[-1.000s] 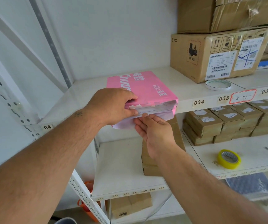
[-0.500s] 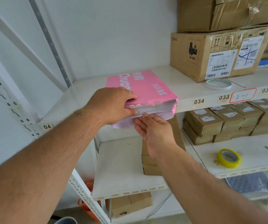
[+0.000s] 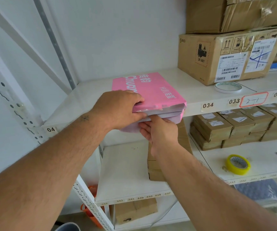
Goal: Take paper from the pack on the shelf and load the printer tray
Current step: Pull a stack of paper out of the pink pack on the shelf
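Left hand (image 3: 119, 108) clamps the pink paper pack (image 3: 152, 92) top; right hand (image 3: 157, 130) fingers pinch sheets (image 3: 166, 110) at its open end. Pack's long axis runs away from me.

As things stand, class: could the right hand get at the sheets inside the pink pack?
Probably yes: the pink pack is open at its near end, and the right hand already touches the exposed sheets.

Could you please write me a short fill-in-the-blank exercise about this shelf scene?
1. The paper pack has a ____ wrapper.
2. The left hand rests on the ____ of the pack.
3. The tape roll on the lower shelf is ____.
4. The right hand reaches the pack's open end from ____.

Missing words: pink; top; yellow; below
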The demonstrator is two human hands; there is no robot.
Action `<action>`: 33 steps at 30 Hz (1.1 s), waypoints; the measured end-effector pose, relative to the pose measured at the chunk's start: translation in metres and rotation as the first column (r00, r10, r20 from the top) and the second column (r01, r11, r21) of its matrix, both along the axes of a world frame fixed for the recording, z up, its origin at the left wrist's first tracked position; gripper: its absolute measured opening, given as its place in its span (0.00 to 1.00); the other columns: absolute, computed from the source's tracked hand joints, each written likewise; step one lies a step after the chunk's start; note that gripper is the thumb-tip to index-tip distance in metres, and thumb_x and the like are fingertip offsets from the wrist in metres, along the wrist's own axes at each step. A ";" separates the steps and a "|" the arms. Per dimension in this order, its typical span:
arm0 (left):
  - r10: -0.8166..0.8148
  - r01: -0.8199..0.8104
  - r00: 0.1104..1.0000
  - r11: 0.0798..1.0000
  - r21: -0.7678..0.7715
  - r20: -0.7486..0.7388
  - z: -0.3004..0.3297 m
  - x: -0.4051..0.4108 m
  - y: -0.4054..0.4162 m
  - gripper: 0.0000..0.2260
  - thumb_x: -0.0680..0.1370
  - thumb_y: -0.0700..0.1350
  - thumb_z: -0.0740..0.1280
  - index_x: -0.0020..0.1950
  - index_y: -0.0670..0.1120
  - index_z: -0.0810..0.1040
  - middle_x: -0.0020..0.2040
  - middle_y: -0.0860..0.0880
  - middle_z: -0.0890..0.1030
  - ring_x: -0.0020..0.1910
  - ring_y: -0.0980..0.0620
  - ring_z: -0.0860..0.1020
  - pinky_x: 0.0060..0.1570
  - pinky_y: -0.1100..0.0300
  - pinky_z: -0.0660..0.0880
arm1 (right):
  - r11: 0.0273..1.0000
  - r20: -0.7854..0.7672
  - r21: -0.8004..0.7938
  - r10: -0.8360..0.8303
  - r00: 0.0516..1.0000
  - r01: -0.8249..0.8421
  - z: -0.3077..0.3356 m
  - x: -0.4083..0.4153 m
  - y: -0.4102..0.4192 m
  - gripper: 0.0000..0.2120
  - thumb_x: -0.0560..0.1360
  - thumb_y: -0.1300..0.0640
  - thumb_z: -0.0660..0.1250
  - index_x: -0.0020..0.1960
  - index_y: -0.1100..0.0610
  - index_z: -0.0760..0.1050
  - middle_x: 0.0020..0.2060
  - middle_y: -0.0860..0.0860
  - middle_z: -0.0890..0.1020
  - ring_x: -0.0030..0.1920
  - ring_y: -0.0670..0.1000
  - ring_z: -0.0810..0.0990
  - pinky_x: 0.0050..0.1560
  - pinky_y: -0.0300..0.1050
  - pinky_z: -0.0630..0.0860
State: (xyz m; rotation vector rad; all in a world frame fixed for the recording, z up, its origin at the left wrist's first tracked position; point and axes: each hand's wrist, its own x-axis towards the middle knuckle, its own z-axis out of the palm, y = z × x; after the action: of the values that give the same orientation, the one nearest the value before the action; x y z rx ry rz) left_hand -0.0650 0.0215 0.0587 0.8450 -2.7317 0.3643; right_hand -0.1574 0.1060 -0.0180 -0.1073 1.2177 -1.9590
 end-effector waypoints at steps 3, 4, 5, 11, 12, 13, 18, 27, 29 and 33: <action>-0.002 0.001 1.000 0.998 -0.068 -0.014 -0.004 -0.006 0.000 0.25 0.76 0.68 0.66 0.66 0.56 0.77 0.58 0.56 0.81 0.55 0.50 0.79 0.47 0.55 0.74 | 1.000 -0.013 -0.011 0.013 1.000 -0.013 0.003 -0.001 0.003 0.06 0.79 0.65 0.68 0.44 0.61 0.82 0.42 0.62 0.88 0.35 0.53 0.86 0.35 0.43 0.85; -0.004 0.003 1.000 0.996 -0.086 -0.018 -0.005 -0.006 0.000 0.24 0.76 0.68 0.66 0.65 0.56 0.77 0.56 0.56 0.81 0.54 0.50 0.79 0.45 0.55 0.73 | 1.000 -0.023 -0.015 0.014 1.000 -0.015 0.003 -0.002 0.004 0.07 0.79 0.65 0.67 0.44 0.62 0.82 0.40 0.61 0.89 0.33 0.52 0.85 0.34 0.42 0.84; -0.007 0.005 1.000 0.995 -0.104 -0.022 -0.007 -0.007 -0.001 0.23 0.76 0.68 0.66 0.64 0.55 0.78 0.55 0.56 0.82 0.53 0.50 0.80 0.45 0.55 0.74 | 1.000 -0.036 -0.021 0.013 0.999 -0.014 0.003 -0.002 0.004 0.07 0.79 0.65 0.67 0.43 0.62 0.81 0.38 0.60 0.88 0.32 0.52 0.85 0.33 0.41 0.83; -0.007 0.000 0.998 0.993 -0.117 -0.058 -0.008 -0.006 0.000 0.21 0.77 0.66 0.64 0.62 0.55 0.79 0.53 0.54 0.84 0.51 0.47 0.81 0.46 0.51 0.79 | 0.999 -0.073 -0.030 -0.021 0.997 0.019 0.007 0.000 0.004 0.07 0.78 0.66 0.66 0.45 0.66 0.81 0.34 0.60 0.84 0.28 0.51 0.81 0.31 0.40 0.81; -0.003 -0.004 0.998 0.994 -0.111 -0.060 -0.008 -0.006 0.000 0.20 0.77 0.66 0.64 0.61 0.55 0.79 0.52 0.54 0.84 0.50 0.47 0.81 0.46 0.51 0.79 | 0.999 -0.082 -0.019 -0.029 0.996 0.028 0.008 0.000 0.005 0.07 0.78 0.66 0.66 0.43 0.65 0.81 0.32 0.58 0.84 0.27 0.51 0.80 0.31 0.40 0.81; 0.002 -0.009 0.998 0.994 -0.106 -0.060 -0.007 -0.006 0.000 0.19 0.77 0.65 0.63 0.60 0.55 0.79 0.51 0.54 0.83 0.49 0.47 0.81 0.46 0.51 0.79 | 0.999 -0.096 -0.004 -0.040 0.995 0.040 0.008 0.000 0.006 0.08 0.78 0.66 0.66 0.41 0.65 0.80 0.30 0.57 0.83 0.27 0.51 0.80 0.30 0.40 0.80; 0.009 -0.016 0.998 0.994 -0.107 -0.066 -0.008 -0.005 0.001 0.18 0.79 0.65 0.62 0.57 0.54 0.78 0.46 0.54 0.82 0.43 0.49 0.79 0.41 0.54 0.76 | 0.997 -0.182 0.033 -0.068 0.981 0.075 0.001 0.003 0.016 0.08 0.78 0.63 0.66 0.41 0.63 0.80 0.28 0.55 0.84 0.28 0.50 0.81 0.31 0.40 0.78; 0.008 -0.009 1.000 0.997 -0.076 -0.012 -0.006 -0.010 -0.001 0.19 0.79 0.64 0.63 0.65 0.56 0.77 0.54 0.53 0.82 0.51 0.47 0.79 0.46 0.53 0.76 | 0.999 0.027 0.035 -0.028 0.999 0.027 0.017 -0.006 0.003 0.07 0.78 0.62 0.65 0.50 0.53 0.79 0.47 0.58 0.87 0.45 0.58 0.89 0.35 0.44 0.85; -0.002 0.005 1.000 0.996 -0.095 0.029 -0.004 -0.011 -0.002 0.19 0.80 0.63 0.62 0.66 0.56 0.76 0.56 0.53 0.81 0.54 0.46 0.79 0.47 0.52 0.76 | 1.000 0.028 0.020 -0.011 1.000 0.011 0.016 -0.008 0.004 0.10 0.77 0.64 0.62 0.49 0.51 0.78 0.48 0.58 0.87 0.46 0.57 0.89 0.36 0.45 0.85; -0.002 0.016 0.997 0.985 -0.175 0.077 -0.005 -0.014 0.000 0.20 0.81 0.63 0.58 0.65 0.54 0.78 0.55 0.52 0.82 0.52 0.46 0.80 0.41 0.55 0.70 | 1.000 0.011 0.026 -0.005 1.000 0.005 0.014 -0.014 0.002 0.11 0.77 0.65 0.65 0.47 0.49 0.77 0.48 0.57 0.87 0.50 0.57 0.88 0.36 0.46 0.86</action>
State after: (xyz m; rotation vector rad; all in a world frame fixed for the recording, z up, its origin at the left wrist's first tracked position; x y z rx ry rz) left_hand -0.0788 0.0212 0.0541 0.7867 -2.7215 0.6372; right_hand -0.1713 0.1081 -0.0045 -0.0802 1.2374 -1.9447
